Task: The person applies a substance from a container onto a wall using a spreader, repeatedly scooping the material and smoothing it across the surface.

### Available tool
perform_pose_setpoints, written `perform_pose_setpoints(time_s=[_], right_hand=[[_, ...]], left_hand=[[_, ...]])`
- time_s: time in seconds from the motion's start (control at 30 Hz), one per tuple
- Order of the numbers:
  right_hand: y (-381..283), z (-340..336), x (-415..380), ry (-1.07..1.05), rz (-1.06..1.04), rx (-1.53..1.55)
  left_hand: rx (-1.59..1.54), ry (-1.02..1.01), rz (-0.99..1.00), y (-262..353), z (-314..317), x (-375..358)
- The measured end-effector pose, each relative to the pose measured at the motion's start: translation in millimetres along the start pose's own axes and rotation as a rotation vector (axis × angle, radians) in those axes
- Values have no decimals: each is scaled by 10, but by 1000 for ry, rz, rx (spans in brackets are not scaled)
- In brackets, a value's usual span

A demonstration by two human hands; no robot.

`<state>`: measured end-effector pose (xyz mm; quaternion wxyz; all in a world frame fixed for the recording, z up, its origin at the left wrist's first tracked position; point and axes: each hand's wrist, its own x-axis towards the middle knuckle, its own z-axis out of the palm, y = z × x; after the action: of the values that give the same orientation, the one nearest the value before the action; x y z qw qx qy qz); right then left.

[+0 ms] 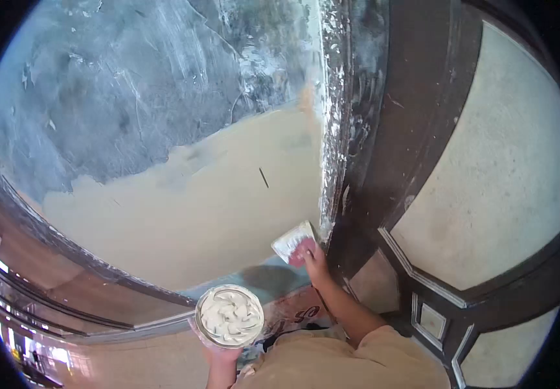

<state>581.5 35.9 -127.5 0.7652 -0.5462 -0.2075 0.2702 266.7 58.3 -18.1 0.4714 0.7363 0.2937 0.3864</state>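
Observation:
My left hand [217, 349] holds up a round tub [230, 316] of cream-coloured putty from below. The putty's surface is swirled into ridges. In my right hand [315, 264] is a putty knife [291, 244], its wide blade smeared white and its grip reddish pink. The blade lies at the lower right corner of the wall panel [195, 214], close to the dark frame. Smooth beige putty covers the panel's lower part, while the upper part is blotchy grey-blue. A thin dark mark [263, 177] shows on the beige area.
A dark wooden frame [416, 84] with flaking white along its inner edge [333, 117] runs down the right side. Beyond it are pale panels [493, 162] with raised mouldings. A printed cardboard box [296, 305] is below, near my body. Shiny floor [137, 360] stretches to the lower left.

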Motion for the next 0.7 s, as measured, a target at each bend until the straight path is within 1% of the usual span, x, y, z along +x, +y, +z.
perform_pose_setpoints(time_s=[0.07,0.1,0.13,0.2,0.23,0.27,0.3,0.33,0.37,0.4,0.47,0.5,0.53,0.57,0.6,0.63,0.67,0.7], right_hand=[[-507,331,169,9,-207,10],[-892,529,191,-40,-265,52],[-1301,714,187,-86,-321,96],[-1910,949,181,-175,-427,75],[-2085,1011,202,-174,-397,-26],[-2179,1045,243,-172,-370,-128],[-2049,1060,366,-116,-403,-200],[-1868,1019,413,-115,-398,-196],[-1634,933,385,-60,-471,-283],[-1361,838,326,-5,-544,-372],[-620,566,88,31,-363,-430],[-201,404,-79,37,-294,-508],[128,273,-231,51,-233,-583],[290,182,-372,60,-238,-581],[408,134,-463,51,-157,-557],[469,154,-498,41,-76,-531],[375,260,-486,52,-80,-524],[264,351,-420,39,-123,-404]], left_hand=[[-1416,55,-403,123,121,72],[-1313,21,-358,203,193,111],[-1311,35,-358,225,252,125],[-1395,136,-454,227,321,121],[-1312,121,-419,216,332,120],[-1310,128,-419,248,355,124],[-1548,134,-407,258,360,142],[-1781,147,-398,284,362,145],[-1391,-60,-389,252,307,160],[-1388,-62,-391,247,277,150],[-1283,-68,-240,250,228,130],[-1320,100,-391,123,175,71],[-1321,92,-392,99,134,47],[-1188,3,-256,107,97,48],[-1052,-86,-112,100,53,78],[-1277,-68,-244,12,-19,89],[-1273,-82,-243,5,-108,83],[-844,-86,-183,11,-192,53]])
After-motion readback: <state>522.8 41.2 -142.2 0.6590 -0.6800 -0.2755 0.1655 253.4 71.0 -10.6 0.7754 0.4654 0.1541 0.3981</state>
